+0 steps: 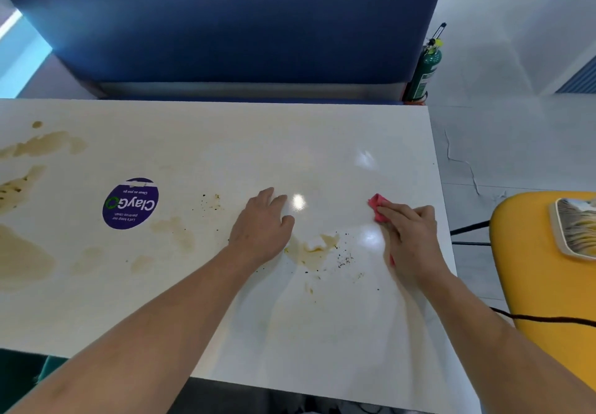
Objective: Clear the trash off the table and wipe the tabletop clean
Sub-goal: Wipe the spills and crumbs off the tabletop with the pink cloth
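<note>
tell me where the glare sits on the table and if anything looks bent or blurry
Head view: glare patches on the white tabletop, brightest between the left hand and the right hand pressing the pink cloth; head view: upper-left corner blown out; head view: wide-angle stretches the forearms, mildly soft, yet large lettering on the sticker reads.

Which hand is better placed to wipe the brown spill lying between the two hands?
Right. The right hand presses the pink cloth beside the brown spill; the left hand rests bare on the tabletop.
</note>
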### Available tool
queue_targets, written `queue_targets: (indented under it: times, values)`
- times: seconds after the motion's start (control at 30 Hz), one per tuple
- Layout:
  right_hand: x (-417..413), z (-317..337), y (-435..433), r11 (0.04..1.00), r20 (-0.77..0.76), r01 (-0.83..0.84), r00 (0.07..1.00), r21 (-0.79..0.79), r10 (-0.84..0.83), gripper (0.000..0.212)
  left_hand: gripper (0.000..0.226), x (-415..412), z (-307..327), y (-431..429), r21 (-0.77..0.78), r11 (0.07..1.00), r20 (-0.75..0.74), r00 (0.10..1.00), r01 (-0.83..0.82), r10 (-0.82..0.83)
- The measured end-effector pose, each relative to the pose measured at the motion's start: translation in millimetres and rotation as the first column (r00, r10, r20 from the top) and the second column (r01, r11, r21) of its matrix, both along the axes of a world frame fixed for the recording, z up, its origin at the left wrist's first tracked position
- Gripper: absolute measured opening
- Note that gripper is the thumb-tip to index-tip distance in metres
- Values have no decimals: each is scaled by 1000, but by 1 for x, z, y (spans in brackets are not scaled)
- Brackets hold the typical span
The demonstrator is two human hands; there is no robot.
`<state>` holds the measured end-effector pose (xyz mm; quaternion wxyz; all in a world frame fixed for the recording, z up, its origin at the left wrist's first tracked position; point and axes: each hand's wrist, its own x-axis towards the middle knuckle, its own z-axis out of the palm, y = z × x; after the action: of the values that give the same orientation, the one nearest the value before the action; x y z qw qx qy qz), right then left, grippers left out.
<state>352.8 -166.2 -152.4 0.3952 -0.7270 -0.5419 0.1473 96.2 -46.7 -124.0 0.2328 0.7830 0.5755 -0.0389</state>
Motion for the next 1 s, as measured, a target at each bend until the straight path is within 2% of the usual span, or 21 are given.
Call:
queue_targets:
  times: [0.1, 0.2, 0.3, 0.43, 0.53, 0.6, 0.7, 0.83, 1.0]
  values:
    - [6, -19, -12, 999, 41, 16, 999, -48, -14, 29, 57, -1, -3, -17, 7, 1000, -48, 999, 22, -21]
    - [4, -38, -25, 993, 87, 21, 996, -114, -11, 34, 57, -3, -2, -25, 104, 995, -93, 996, 10, -1]
    - [-15, -44, -42, 978, 57, 64, 997, -201, -53, 45, 56, -2, 1, -28, 159, 987, -114, 993, 1, 18]
    - [-46, -33, -53, 987, 97, 60, 994, -150, -46, 56, 55, 2, -2, -37, 93, 995, -113, 993, -22, 32]
    - [-37, -27, -49, 996, 169, 11, 986, -86, 4, 62, 56, 5, -2, -38, 64, 998, -145, 989, -8, 17]
    - [-30, -29, -49, 994, 173, 79, 983, -77, -65, 60, 55, 4, 1, -34, 37, 999, -173, 985, 14, -7]
    - [-46, -31, -61, 974, 115, 210, 973, -89, -199, 56, 52, 1, 4, -29, 21, 999, -196, 980, 30, -26]
    - [-71, -33, -69, 985, 184, 128, 977, -117, -105, 57, 51, 4, 7, -24, 4, 999, -220, 975, 41, -39]
    - [-65, -25, -26, 957, 137, 194, 976, -214, -167, 57, 52, 2, 4, -24, -11, 998, -236, 970, 60, -61]
